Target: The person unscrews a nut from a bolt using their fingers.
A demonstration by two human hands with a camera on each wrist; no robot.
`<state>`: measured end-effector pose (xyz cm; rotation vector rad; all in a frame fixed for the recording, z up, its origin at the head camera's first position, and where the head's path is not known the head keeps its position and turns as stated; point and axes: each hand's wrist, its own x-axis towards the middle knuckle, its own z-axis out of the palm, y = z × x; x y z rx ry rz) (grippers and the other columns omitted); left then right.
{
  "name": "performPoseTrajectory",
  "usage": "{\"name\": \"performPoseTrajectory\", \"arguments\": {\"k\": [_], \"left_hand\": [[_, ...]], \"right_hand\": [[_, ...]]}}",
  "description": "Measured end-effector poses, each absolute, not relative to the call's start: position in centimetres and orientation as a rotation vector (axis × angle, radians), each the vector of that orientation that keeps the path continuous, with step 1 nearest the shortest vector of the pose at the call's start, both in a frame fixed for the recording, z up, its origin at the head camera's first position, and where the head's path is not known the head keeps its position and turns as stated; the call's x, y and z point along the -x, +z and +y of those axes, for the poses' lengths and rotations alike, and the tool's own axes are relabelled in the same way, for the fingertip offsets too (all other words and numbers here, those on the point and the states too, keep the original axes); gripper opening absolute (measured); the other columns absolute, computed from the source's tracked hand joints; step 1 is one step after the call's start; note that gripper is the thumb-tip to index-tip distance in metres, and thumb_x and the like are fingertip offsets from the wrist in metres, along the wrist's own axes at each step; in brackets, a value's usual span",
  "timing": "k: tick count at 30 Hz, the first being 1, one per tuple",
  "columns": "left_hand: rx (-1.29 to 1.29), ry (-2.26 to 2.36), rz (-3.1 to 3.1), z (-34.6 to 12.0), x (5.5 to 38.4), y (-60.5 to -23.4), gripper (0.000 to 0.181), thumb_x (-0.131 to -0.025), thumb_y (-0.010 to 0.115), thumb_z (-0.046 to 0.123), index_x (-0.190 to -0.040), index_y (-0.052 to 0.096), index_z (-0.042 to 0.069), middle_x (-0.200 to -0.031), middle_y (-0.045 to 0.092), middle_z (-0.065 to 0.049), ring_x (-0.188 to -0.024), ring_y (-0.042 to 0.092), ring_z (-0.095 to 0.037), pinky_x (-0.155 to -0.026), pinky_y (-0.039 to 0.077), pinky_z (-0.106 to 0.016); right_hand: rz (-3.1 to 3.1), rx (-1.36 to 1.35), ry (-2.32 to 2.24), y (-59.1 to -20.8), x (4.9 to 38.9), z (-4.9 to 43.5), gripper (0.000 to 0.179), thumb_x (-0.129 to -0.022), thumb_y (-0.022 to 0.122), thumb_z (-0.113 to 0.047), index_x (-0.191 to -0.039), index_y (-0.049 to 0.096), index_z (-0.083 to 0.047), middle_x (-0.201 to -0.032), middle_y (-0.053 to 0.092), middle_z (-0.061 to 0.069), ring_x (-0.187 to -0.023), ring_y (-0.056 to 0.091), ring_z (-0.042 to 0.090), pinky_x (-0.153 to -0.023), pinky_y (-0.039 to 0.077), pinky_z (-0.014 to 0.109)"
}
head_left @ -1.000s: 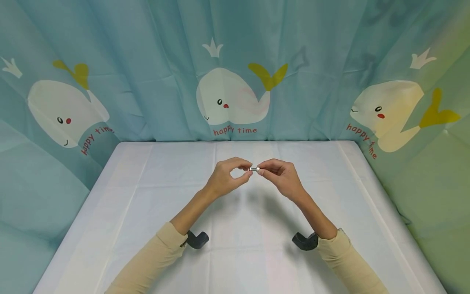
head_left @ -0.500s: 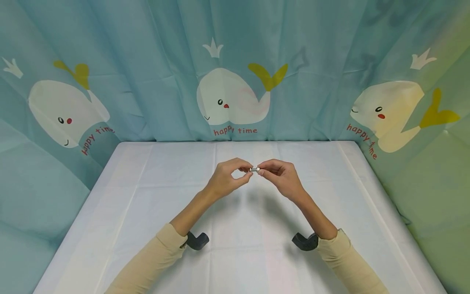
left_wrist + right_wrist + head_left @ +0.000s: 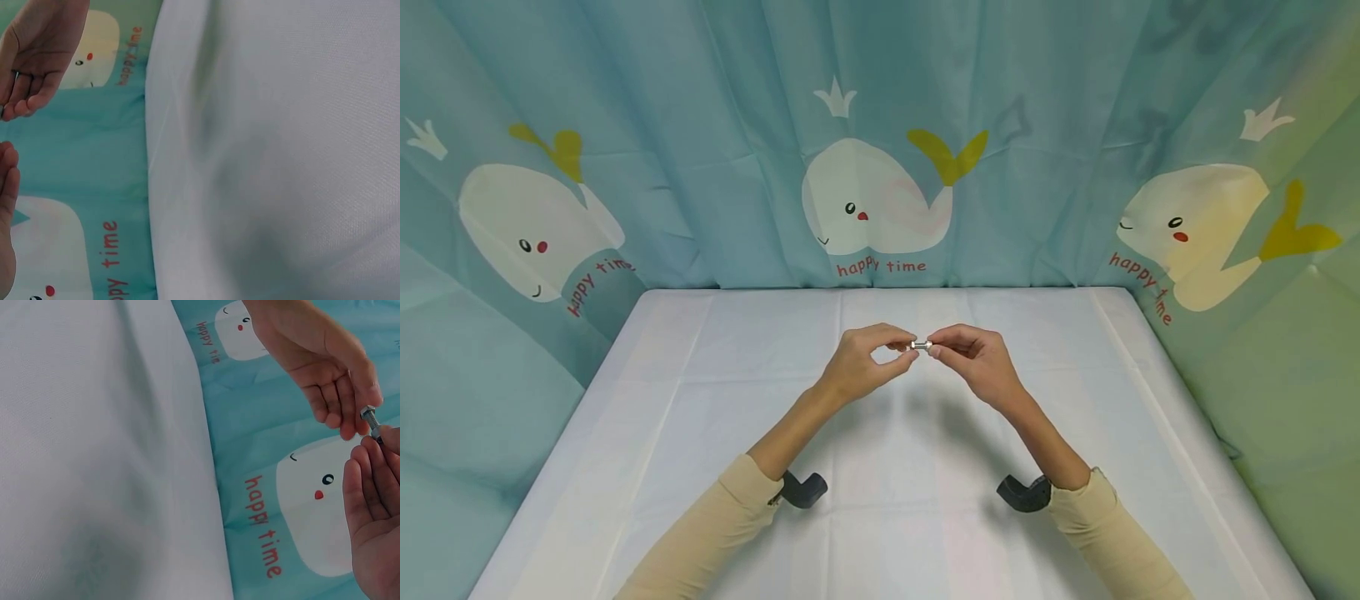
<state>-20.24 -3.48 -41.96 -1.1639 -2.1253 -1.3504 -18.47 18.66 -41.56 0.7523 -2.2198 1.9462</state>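
Note:
A small silver hex bolt [image 3: 921,345] is held level above the table, between the two hands. My left hand [image 3: 861,360] pinches its head end with thumb and forefinger. From the other side my right hand [image 3: 977,362] pinches the far end, where a nut [image 3: 376,432] appears to sit on the thread. The right wrist view shows the bolt's hex head close to the left thumb, with bare shank between the two grips. In the left wrist view both hands are cut off by the left edge, and the bolt can hardly be made out.
A white cloth covers the table [image 3: 895,533]. Blue-green curtains [image 3: 1037,100] printed with whales hang behind it and along both sides. A dark curved mount [image 3: 805,492] sticks out at the left wrist, and a similar mount [image 3: 1024,493] at the right.

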Motion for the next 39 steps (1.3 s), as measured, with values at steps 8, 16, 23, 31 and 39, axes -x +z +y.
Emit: {"name": "performPoseTrajectory", "arguments": {"k": [8, 16, 23, 31, 39], "left_hand": [[1.201, -1.347, -2.071, -3.33, 20.32, -41.85, 0.025, -0.082, 0.076, -0.007, -0.106, 0.073, 0.001, -0.100, 0.072, -0.007, -0.087, 0.066, -0.019, -0.080, 0.056, -0.030], [1.201, -1.360, -2.073, -3.38, 20.36, -41.75, 0.017, -0.084, 0.076, -0.004, -0.101, 0.074, 0.001, -0.093, 0.073, -0.006, -0.081, 0.068, -0.016, -0.076, 0.056, -0.026], [1.172, -1.383, -2.098, -3.41, 20.36, -41.88, 0.014, -0.085, 0.075, -0.002, -0.099, 0.075, 0.001, -0.090, 0.073, -0.006, -0.078, 0.067, -0.015, -0.073, 0.057, -0.029], [1.177, -1.391, -2.075, -3.50, 20.48, -41.93, 0.024, -0.082, 0.077, -0.004, -0.105, 0.073, 0.000, -0.096, 0.072, -0.008, -0.083, 0.067, -0.021, -0.076, 0.057, -0.032], [1.222, -1.338, -2.078, -3.29, 20.48, -41.77, 0.024, -0.082, 0.076, -0.005, -0.104, 0.069, 0.002, -0.101, 0.068, -0.006, -0.092, 0.062, -0.018, -0.084, 0.053, -0.028]], "right_hand": [[-2.230, -0.721, 1.941, -41.56, 18.57, 18.84, 0.014, -0.091, 0.068, 0.006, -0.104, 0.071, 0.008, -0.095, 0.072, 0.015, -0.083, 0.069, 0.014, -0.075, 0.057, 0.026], [-2.231, -0.720, 1.946, -41.45, 18.49, 18.83, 0.015, -0.091, 0.066, 0.008, -0.105, 0.071, 0.009, -0.095, 0.073, 0.010, -0.084, 0.070, 0.018, -0.075, 0.057, 0.025], [-2.235, -0.713, 1.955, -41.64, 18.56, 18.79, 0.013, -0.091, 0.068, 0.004, -0.104, 0.072, 0.007, -0.093, 0.073, 0.008, -0.083, 0.069, 0.016, -0.075, 0.057, 0.027], [-2.241, -0.715, 1.958, -41.74, 18.63, 18.68, 0.013, -0.092, 0.068, 0.003, -0.104, 0.071, 0.007, -0.094, 0.073, 0.006, -0.084, 0.070, 0.016, -0.076, 0.058, 0.027], [-2.254, -0.706, 1.949, -41.67, 18.59, 18.63, 0.013, -0.092, 0.068, 0.004, -0.104, 0.072, 0.007, -0.094, 0.072, 0.016, -0.083, 0.070, 0.018, -0.075, 0.057, 0.026]]}}
